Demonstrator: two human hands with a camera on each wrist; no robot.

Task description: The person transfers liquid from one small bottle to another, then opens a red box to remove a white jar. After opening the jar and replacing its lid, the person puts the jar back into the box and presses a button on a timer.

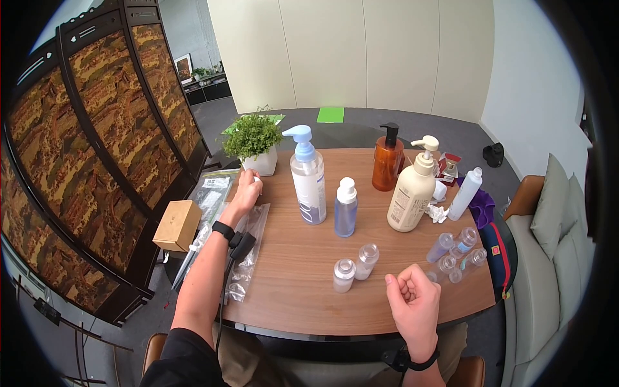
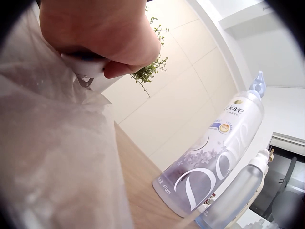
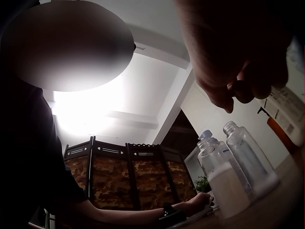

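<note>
At the table's left, beside the potted plant, my left hand pinches a small white piece. Its kind I cannot tell, as the fingers cover most of it. Clear plastic bags lie under that wrist and fill the left of the left wrist view. My right hand hovers over the front edge, fingers loosely curled, with nothing visible in it. Nearest to it stand two uncapped clear bottles: one bottle holds milky liquid; the other bottle has a little white at its base.
A Dove pump bottle, a bluish pump bottle, an amber bottle and a cream bottle stand mid-table. Several small clear bottles gather at the right, near a white tube. A cardboard box sits at the left edge.
</note>
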